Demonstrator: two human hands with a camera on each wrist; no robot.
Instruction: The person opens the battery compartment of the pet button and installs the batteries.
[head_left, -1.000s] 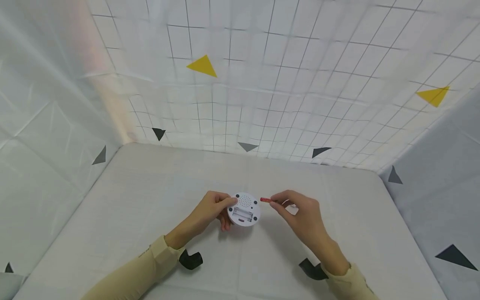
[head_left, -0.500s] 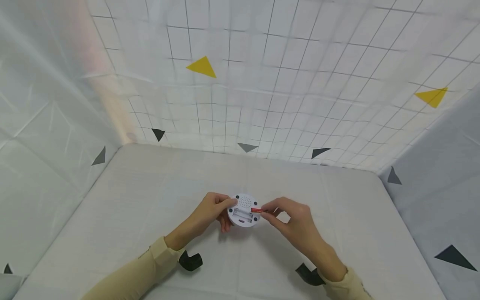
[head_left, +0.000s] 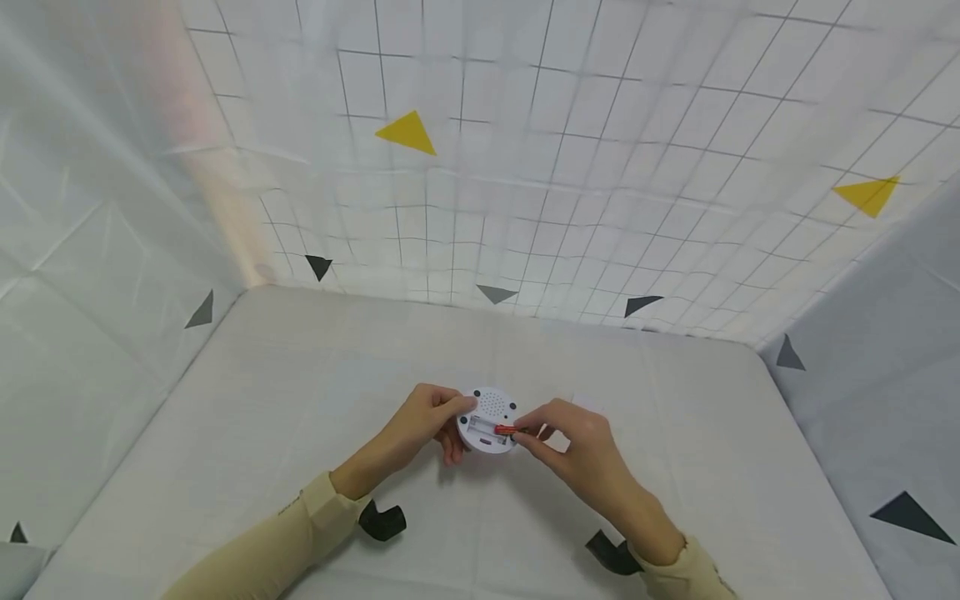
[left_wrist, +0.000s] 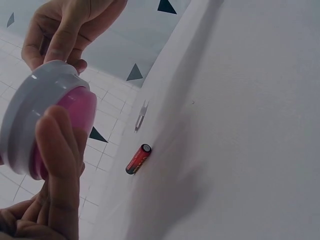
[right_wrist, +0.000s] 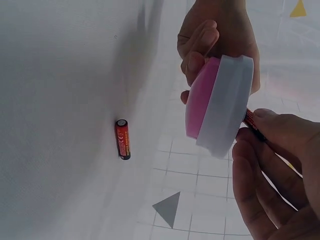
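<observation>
My left hand (head_left: 423, 425) grips a round white device (head_left: 491, 403) by its left edge, thumb on the underside, which faces up in the head view. That underside has speaker holes, dark round feet and a battery compartment (head_left: 476, 426). A pink dome (right_wrist: 201, 102) forms the other side, with left fingers curled against it. My right hand (head_left: 588, 442) pinches a red and black battery (head_left: 502, 430) between thumb and fingertips. In the head view the battery's tip overlaps the right part of the compartment. The wrist views mostly hide the battery behind the device and fingers.
A second red and black battery (right_wrist: 122, 139) lies on the white table under the device. Beyond it in the left wrist view lies a small pale slotted piece (left_wrist: 141, 117). White sheet walls, the back one gridded (head_left: 525, 208), enclose the table on three sides.
My right hand has carried the battery leftward and down, from beside the device to over its compartment. My left hand and the device have stayed nearly still.
</observation>
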